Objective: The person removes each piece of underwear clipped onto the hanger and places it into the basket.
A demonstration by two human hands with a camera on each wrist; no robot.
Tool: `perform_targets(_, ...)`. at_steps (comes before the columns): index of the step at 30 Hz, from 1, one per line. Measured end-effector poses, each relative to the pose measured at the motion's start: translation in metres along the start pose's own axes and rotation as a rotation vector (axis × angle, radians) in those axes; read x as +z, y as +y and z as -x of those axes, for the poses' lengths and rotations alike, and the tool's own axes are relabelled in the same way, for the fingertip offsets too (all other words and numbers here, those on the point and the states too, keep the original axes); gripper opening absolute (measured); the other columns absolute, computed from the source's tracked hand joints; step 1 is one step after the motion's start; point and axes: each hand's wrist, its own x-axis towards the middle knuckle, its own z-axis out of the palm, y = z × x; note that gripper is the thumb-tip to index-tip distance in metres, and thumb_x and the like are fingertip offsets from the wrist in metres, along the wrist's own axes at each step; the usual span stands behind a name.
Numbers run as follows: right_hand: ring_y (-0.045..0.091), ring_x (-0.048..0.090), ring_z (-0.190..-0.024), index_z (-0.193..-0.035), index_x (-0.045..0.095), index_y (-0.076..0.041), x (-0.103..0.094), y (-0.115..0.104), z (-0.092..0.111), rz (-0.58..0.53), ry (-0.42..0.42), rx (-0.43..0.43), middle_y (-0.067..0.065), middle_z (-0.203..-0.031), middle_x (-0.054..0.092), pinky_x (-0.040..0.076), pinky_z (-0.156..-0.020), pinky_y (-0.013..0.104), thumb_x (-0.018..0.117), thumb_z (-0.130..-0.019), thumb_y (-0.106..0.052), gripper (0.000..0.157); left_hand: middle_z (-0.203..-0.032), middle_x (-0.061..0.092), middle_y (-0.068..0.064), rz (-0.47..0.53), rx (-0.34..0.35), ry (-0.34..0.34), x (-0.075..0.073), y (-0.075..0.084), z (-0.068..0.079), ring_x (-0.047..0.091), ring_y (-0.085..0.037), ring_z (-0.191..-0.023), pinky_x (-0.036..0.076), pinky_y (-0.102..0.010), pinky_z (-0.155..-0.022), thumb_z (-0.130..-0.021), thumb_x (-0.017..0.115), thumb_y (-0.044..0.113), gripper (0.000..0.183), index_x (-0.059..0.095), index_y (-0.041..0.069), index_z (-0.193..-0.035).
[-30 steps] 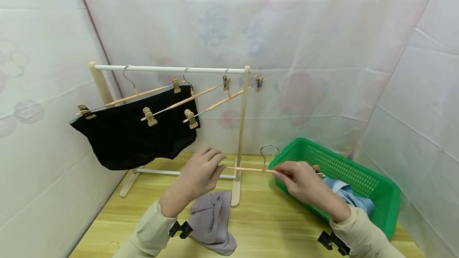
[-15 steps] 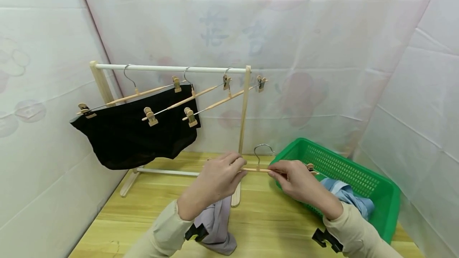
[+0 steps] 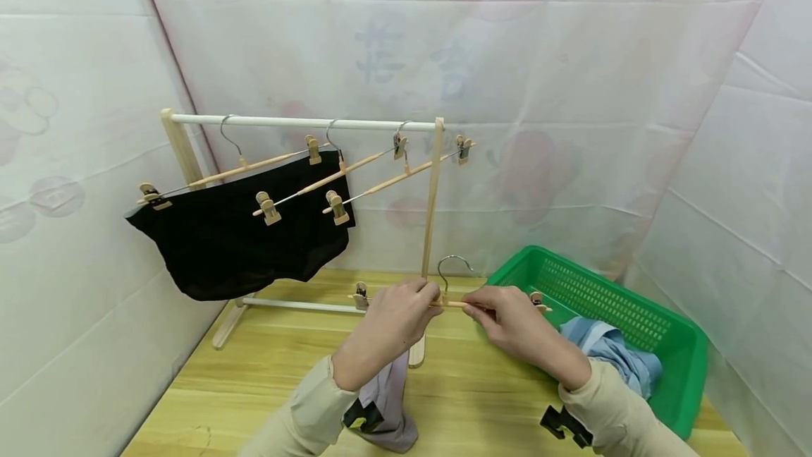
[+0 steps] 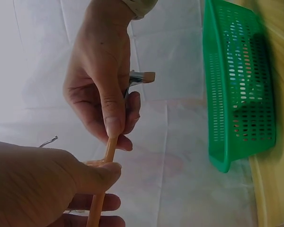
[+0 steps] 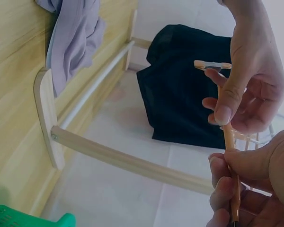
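A wooden clip hanger (image 3: 453, 304) with a metal hook is held level above the table. My left hand (image 3: 395, 319) pinches its bar just left of the hook. With thumb and fingers, my right hand (image 3: 517, 323) grips the bar just to the right. The hanger's left clip (image 3: 361, 296) and right clip (image 3: 536, 299) hold no cloth. In the left wrist view, both thumbs press the orange-brown bar (image 4: 97, 208). Below my left forearm lies a folded lavender garment (image 3: 393, 407), partly hidden by the arm.
A small rack (image 3: 285, 121) stands at the left, with black shorts (image 3: 241, 252) clipped on one hanger. Two bare clip hangers, including a front one (image 3: 396, 178), hang beside them. On the right sits a green basket (image 3: 688, 372) holding a blue garment (image 3: 612, 351).
My left hand has moved right along the bar, from the hanger's left end to near the hook. The hanger and my right hand have shifted slightly left.
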Motion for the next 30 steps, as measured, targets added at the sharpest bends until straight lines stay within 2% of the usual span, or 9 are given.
perform_targets(6, -0.005, 0.061, -0.070, -0.106, 0.079, -0.011, 0.003, -0.001, -0.003, 0.014, 0.019, -0.003, 0.000, -0.093, 0.077, 0.051, -0.064, 0.020, 0.068, -0.097, -0.011, 0.014, -0.077, 0.064, 0.009, -0.038, -0.007, 0.023, 0.002, -0.001, 0.000, 0.062, -0.008, -0.063, 0.039, -0.017, -0.046, -0.093, 0.070, 0.032, 0.010, 0.073, 0.023, -0.094)
perform_targets(10, -0.003, 0.061, -0.070, -0.106, 0.078, -0.012, 0.004, -0.003, -0.003, 0.023, 0.027, -0.005, -0.001, -0.094, 0.078, 0.052, -0.065, 0.023, 0.068, -0.096, -0.011, 0.014, -0.077, 0.064, 0.010, -0.028, -0.002, 0.037, 0.004, -0.003, 0.000, 0.063, -0.008, -0.064, 0.040, -0.017, -0.046, -0.093, 0.071, 0.031, 0.010, 0.076, 0.023, -0.094)
perform_targets(13, 0.003, 0.067, -0.075, -0.106, 0.078, -0.013, 0.005, -0.004, -0.003, 0.034, 0.048, -0.011, -0.001, -0.096, 0.078, 0.056, -0.068, 0.027, 0.069, -0.096, -0.012, 0.014, -0.078, 0.067, 0.011, -0.018, 0.007, 0.057, 0.004, -0.006, 0.000, 0.066, -0.007, -0.067, 0.042, -0.017, -0.047, -0.091, 0.072, 0.031, 0.009, 0.076, 0.023, -0.093)
perform_targets(16, 0.011, 0.071, -0.088, -0.107, 0.077, -0.015, 0.007, -0.007, 0.000, 0.069, 0.109, -0.029, -0.002, -0.101, 0.077, 0.058, -0.075, 0.032, 0.072, -0.094, -0.013, 0.014, -0.082, 0.070, 0.012, -0.014, 0.020, 0.071, 0.005, -0.008, 0.000, 0.068, -0.007, -0.069, 0.043, -0.017, -0.048, -0.091, 0.073, 0.030, 0.008, 0.077, 0.024, -0.092)
perform_targets(19, 0.015, 0.067, -0.103, -0.110, 0.075, -0.017, 0.007, -0.011, 0.005, 0.086, 0.193, -0.067, -0.004, -0.109, 0.074, 0.058, -0.082, 0.037, 0.075, -0.092, -0.013, 0.019, -0.083, 0.071, 0.013, -0.018, 0.022, 0.081, 0.005, -0.010, -0.001, 0.069, -0.006, -0.069, 0.045, -0.017, -0.048, -0.091, 0.073, 0.030, 0.007, 0.077, 0.024, -0.091)
perform_targets(23, 0.013, 0.064, -0.108, -0.111, 0.073, -0.020, 0.006, -0.021, 0.013, 0.025, 0.254, -0.174, -0.007, -0.112, 0.071, 0.056, -0.085, 0.036, 0.076, -0.090, -0.010, 0.024, -0.082, 0.072, 0.012, -0.012, 0.002, 0.081, 0.005, -0.014, -0.002, 0.068, -0.006, -0.066, 0.044, -0.018, -0.047, -0.090, 0.074, 0.029, 0.006, 0.077, 0.023, -0.090)
perform_targets(27, 0.008, 0.065, -0.102, -0.107, 0.072, -0.023, 0.017, -0.031, 0.021, -0.023, 0.197, -0.272, -0.010, -0.108, 0.070, 0.056, -0.084, 0.031, 0.076, -0.090, -0.010, 0.022, -0.082, 0.073, 0.012, -0.001, -0.015, 0.076, 0.004, -0.019, -0.004, 0.067, -0.005, -0.064, 0.045, -0.017, -0.048, -0.091, 0.074, 0.028, 0.007, 0.077, 0.021, -0.090)
perform_targets(30, 0.006, 0.064, -0.100, -0.105, 0.071, -0.025, 0.034, -0.034, 0.026, -0.021, 0.110, -0.293, -0.012, -0.106, 0.069, 0.056, -0.084, 0.028, 0.074, -0.092, -0.014, 0.017, -0.082, 0.073, 0.012, -0.010, -0.018, 0.081, 0.005, -0.023, -0.004, 0.068, -0.005, -0.065, 0.047, -0.019, -0.049, -0.091, 0.075, 0.028, 0.007, 0.077, 0.021, -0.090)
